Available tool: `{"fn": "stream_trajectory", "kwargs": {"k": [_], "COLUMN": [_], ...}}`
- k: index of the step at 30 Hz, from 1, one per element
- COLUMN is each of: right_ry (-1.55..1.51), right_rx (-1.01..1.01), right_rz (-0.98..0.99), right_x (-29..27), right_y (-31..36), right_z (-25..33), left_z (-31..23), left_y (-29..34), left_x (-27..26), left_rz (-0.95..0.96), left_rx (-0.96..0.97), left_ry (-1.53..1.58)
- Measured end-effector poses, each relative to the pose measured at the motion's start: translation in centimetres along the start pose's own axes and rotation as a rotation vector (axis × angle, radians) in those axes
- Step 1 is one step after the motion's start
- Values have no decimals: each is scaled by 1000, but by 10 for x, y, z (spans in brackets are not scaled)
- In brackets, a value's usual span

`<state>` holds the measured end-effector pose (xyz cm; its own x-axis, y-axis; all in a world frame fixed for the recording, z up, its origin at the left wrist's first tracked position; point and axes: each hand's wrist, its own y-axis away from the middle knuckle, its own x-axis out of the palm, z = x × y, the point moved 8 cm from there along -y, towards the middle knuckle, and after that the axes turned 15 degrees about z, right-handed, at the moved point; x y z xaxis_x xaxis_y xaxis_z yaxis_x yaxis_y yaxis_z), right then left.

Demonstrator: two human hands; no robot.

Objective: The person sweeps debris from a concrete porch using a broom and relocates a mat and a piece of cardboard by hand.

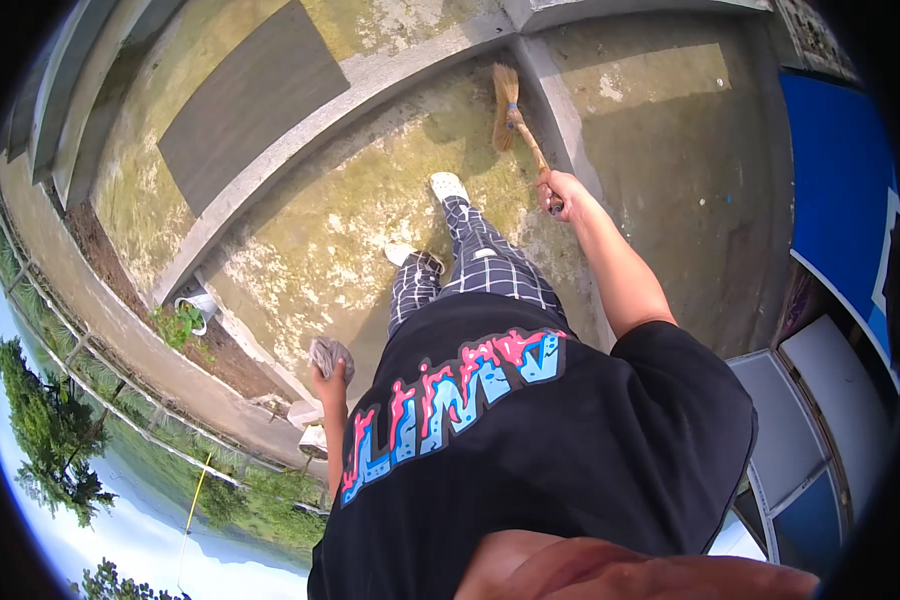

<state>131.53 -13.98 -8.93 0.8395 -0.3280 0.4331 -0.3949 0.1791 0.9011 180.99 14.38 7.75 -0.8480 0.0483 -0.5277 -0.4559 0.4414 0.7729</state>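
My right hand (564, 194) is closed around the wooden handle of a short straw broom (507, 90). The broom's spread bristles rest on the mossy concrete floor, close to the corner where two low grey ledges meet. At my left side, my left hand (332, 384) grips a crumpled greyish bundle (327, 354), which could be cloth or plastic; I cannot tell which. My feet, in white shoes (448, 186), stand on the stained yellow-green floor (315, 235) between the ledges.
A raised concrete ledge (260, 170) curves past on the left and ahead. Another ledge (558, 105) runs beside the broom. On the left sits a white pot (202, 307) near a green plant (176, 325). A blue panel (842, 190) stands at far right.
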Motion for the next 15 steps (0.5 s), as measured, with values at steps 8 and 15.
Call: {"fn": "stream_trajectory", "kwargs": {"k": [8, 15], "right_ry": [1053, 537], "right_rx": [92, 62], "right_rz": [-226, -121], "right_x": [27, 24], "right_y": [-113, 1], "right_z": [64, 50], "left_z": [-34, -31], "left_y": [-7, -2], "left_x": [10, -7], "left_rz": [73, 6], "left_rx": [46, 64], "left_ry": [46, 161]}}
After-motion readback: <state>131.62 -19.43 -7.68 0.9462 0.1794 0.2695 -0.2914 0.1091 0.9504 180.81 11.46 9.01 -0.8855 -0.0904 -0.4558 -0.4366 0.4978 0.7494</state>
